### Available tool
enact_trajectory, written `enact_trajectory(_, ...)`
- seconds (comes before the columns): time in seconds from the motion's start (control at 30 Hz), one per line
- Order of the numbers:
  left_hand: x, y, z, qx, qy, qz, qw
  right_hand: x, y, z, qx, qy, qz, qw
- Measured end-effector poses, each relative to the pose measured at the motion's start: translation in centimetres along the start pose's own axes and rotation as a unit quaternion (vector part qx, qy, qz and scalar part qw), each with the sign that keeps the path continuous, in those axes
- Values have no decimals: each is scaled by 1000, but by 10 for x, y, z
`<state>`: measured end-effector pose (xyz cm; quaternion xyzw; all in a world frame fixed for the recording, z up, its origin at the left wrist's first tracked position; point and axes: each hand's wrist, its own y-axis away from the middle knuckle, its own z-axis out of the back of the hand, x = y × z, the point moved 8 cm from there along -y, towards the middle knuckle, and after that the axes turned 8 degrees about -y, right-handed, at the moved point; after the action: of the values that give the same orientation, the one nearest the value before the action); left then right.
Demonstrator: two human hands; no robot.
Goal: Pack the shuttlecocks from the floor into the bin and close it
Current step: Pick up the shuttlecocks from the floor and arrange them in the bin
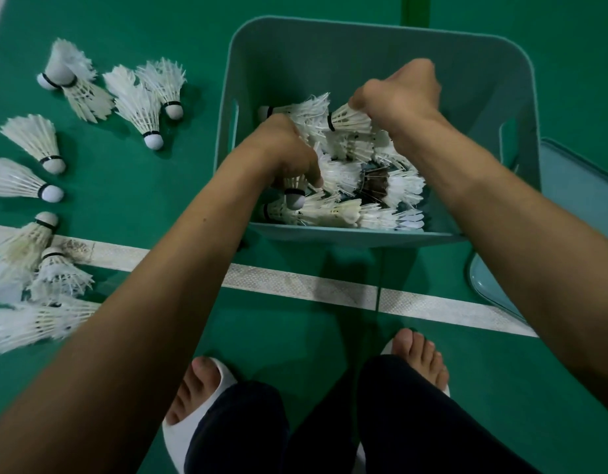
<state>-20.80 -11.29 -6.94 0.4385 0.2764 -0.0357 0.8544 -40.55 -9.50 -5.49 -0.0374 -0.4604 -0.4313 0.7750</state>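
loose shuttlecocks (49,165) left of bin (381,46), lid (569,217) right

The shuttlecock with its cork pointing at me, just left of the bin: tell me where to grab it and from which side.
Pinch the shuttlecock at its white cork, just below the black band, coming from above on the near side. It lies flat on the floor with the cork toward you and the feather skirt fanned away, so the cork is rigid and exposed; the feathers would crush.

Teal bin (381,42) open, part-filled – white shuttlecocks (32,142) scattered left on floor.
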Motion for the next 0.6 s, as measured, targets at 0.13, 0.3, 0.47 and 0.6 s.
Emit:
enact_trajectory(0.13,-1,2,0,-2,4,-6,1000,2,1,-6,14,-28,-15,999)
enact_trajectory(0.3,-2,3,5,-40,-11,-37,998,0,2,-16,35,-82,-59,994)
enact_trajectory(0.47,-1,5,5,-30,0,-31,999,6,-2,-6,35,-54,-26,998)
enact_trajectory(0.6,-1,1,5,-44,-4,-37,998,10,-3,-3,49,-13,5,999)
